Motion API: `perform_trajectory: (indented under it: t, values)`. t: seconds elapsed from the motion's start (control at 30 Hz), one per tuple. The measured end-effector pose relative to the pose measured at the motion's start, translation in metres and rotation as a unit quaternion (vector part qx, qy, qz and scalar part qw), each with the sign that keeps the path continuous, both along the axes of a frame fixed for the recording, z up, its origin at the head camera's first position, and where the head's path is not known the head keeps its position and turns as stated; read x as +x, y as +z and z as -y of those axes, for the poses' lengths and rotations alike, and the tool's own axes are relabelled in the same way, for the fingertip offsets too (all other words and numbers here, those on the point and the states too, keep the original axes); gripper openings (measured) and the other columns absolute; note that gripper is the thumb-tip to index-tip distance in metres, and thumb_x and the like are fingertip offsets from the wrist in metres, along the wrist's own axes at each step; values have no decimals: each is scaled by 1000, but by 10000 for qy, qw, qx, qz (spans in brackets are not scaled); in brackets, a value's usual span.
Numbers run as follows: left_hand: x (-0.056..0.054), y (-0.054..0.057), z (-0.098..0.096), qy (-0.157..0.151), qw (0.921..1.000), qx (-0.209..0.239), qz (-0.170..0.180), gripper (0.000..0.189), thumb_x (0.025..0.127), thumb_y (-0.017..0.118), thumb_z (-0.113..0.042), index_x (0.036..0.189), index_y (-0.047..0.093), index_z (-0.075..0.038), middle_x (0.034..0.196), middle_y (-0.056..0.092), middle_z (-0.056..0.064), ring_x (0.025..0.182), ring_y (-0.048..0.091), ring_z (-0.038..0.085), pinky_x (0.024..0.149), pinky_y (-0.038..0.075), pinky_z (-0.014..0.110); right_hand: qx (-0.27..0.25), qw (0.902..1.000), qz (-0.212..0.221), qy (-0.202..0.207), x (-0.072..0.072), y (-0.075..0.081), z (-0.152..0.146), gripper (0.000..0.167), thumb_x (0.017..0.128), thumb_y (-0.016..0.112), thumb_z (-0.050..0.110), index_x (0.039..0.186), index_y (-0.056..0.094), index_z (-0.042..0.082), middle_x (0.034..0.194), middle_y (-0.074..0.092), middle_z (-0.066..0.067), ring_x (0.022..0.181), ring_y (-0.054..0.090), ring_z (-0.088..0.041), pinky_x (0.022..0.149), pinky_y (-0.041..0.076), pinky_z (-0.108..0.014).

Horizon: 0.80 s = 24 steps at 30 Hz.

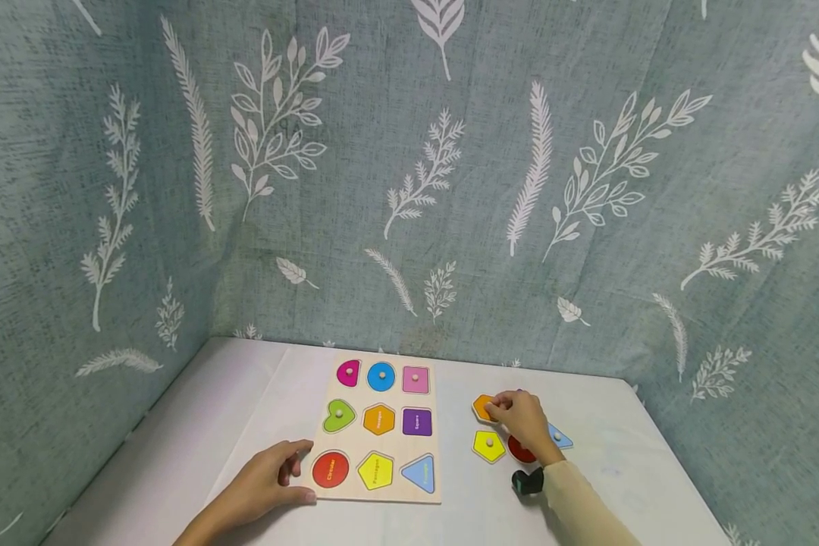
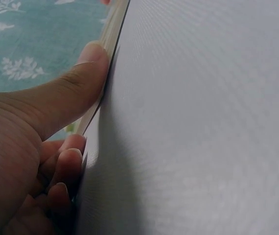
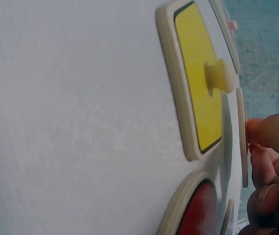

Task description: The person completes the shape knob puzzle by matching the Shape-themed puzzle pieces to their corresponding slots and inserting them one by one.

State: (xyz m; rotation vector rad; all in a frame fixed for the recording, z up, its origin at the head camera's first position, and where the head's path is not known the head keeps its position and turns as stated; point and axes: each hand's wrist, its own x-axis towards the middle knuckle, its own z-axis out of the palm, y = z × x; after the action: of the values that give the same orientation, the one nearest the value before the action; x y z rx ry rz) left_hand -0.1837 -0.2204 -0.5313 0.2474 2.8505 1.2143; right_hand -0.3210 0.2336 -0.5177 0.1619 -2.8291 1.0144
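Note:
A wooden shape puzzle board [image 1: 390, 493] lies before me, with printed names in several recesses. My left hand [image 1: 269, 478] holds its near left corner, the thumb against the front edge and curled fingers at the left side; the left wrist view shows that thumb [image 2: 88, 73] on the board's edge. To the right, my right hand [image 1: 524, 418] pinches the knob of an orange hexagon piece [image 1: 481, 408]. In the right wrist view the hexagon piece [image 3: 242, 142] appears edge-on at the fingertips. Whether it touches the table I cannot tell.
Beside the right hand lie a yellow pentagon piece [image 1: 488, 447], a red circle piece [image 1: 521, 450] and a light blue triangle piece [image 1: 560, 436]. A purple piece is mostly hidden behind the hand. Knobbed magenta, blue [image 1: 381, 376], pink and green pieces sit in the board. Patterned cloth surrounds the table.

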Motion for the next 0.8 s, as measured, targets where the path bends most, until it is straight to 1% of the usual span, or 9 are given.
perform_trajectory:
  t: [0.13,0.23,0.33,0.4,0.57,0.8]
  values:
    - [0,0,0,-22,10000,-22,-18,86,62,98,-33,134,63,-1,85,51,-4,74,46,9,63,40,24,0,9999,-111,94,3,4,3,17,90,81,27,91,77,10,74,63,4,66,52,-16,58,43,-30]
    - [-1,0,0,14,10000,-62,-13,86,62,98,-34,134,63,-1,85,51,-5,73,46,9,64,40,24,23,9995,-228,209,6,6,6,16,89,81,26,90,77,10,74,64,5,66,51,-15,60,41,-29]
    - [-1,0,-1,39,10000,-82,4,86,62,98,-34,133,63,-1,85,51,-5,73,46,9,64,40,24,56,9991,-283,321,9,6,10,14,89,81,25,89,76,12,74,64,6,66,51,-13,59,41,-28]
    - [0,0,-1,47,10000,-80,12,85,62,98,-34,133,63,-1,84,51,-5,73,46,9,63,40,24,83,9991,-242,341,9,6,13,12,89,82,25,88,76,14,75,64,6,65,51,-12,59,42,-26]
    - [1,1,-1,-48,9999,-32,-97,84,63,98,-32,132,63,0,84,51,-4,73,46,8,63,40,24,82,9986,-251,451,10,9,20,13,89,82,26,86,75,15,74,64,7,65,50,-12,57,41,-26]
    - [0,2,-1,-30,9999,-43,-91,83,63,98,-31,132,63,0,84,51,-4,73,46,9,63,40,24,-66,9990,-43,438,12,15,32,16,89,82,29,88,76,14,76,63,6,68,52,-14,59,41,-26]
